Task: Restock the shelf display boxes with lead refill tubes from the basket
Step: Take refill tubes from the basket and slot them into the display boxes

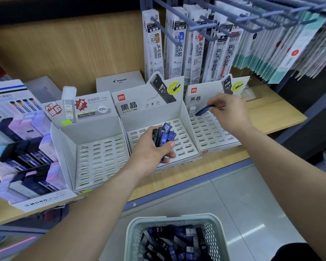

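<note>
Three white slotted display boxes stand on the wooden shelf: a left box (94, 157), a middle box (184, 136) and a right box (211, 132). My left hand (151, 149) grips a bunch of blue and black lead refill tubes (165, 135) over the middle box. My right hand (228, 108) pinches a single blue tube (203, 110) above the back rows of the right box, tilted down to the left. A pale green mesh basket (175, 221) on the floor below holds several more tubes.
A MONO display (26, 162) stocked with cases sits at the left of the shelf. Packs of pen refills (188, 46) hang on blue hooks above the boxes. A grey PILOT box (120, 81) stands behind. Grey tiled floor (233, 200) lies beside the basket.
</note>
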A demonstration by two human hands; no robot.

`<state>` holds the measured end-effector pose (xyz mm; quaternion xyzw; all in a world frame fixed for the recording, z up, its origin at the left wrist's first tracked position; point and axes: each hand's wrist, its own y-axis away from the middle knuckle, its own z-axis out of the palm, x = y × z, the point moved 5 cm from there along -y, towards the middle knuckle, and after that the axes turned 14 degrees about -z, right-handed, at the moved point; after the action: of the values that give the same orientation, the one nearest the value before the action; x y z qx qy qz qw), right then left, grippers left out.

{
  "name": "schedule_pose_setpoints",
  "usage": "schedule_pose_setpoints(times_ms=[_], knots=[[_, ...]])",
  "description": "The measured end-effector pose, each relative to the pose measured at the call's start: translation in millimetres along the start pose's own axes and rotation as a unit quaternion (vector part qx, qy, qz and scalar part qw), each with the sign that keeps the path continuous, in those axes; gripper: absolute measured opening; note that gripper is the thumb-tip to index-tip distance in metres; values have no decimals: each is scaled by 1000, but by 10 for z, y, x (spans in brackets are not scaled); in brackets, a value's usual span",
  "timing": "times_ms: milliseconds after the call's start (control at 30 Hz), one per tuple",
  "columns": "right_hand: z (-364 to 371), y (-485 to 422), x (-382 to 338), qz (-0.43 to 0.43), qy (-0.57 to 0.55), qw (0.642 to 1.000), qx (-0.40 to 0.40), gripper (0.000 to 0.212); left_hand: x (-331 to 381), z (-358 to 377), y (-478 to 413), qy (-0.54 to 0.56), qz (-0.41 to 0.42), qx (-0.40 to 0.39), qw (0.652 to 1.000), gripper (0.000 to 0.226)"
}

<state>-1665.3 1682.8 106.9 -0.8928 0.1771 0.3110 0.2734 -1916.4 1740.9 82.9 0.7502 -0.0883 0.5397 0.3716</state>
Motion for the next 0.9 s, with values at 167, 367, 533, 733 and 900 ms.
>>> schedule_pose_setpoints(times_ms=[167, 367, 533, 733, 900], knots=[[13, -15, 10, -20, 23, 999, -14, 16, 9, -40, 11, 17, -6, -3, 1000, 27], [120, -106, -111, -133, 101, 986, -20, 19, 5, -48, 17, 23, -6, 0, 1000, 24], [270, -84, -49, -156, 122, 980, -23, 24, 1, -73, 27, 23, -11, 3, 1000, 27], [170, 14, -185, -106, 132, 986, -4, 25, 3, -72, 38, 18, -11, 3, 1000, 25], [338, 334, -710, -43, -154, 981, -112, 5, 50, -23, 67, 29, -3, -2, 1000, 26]])
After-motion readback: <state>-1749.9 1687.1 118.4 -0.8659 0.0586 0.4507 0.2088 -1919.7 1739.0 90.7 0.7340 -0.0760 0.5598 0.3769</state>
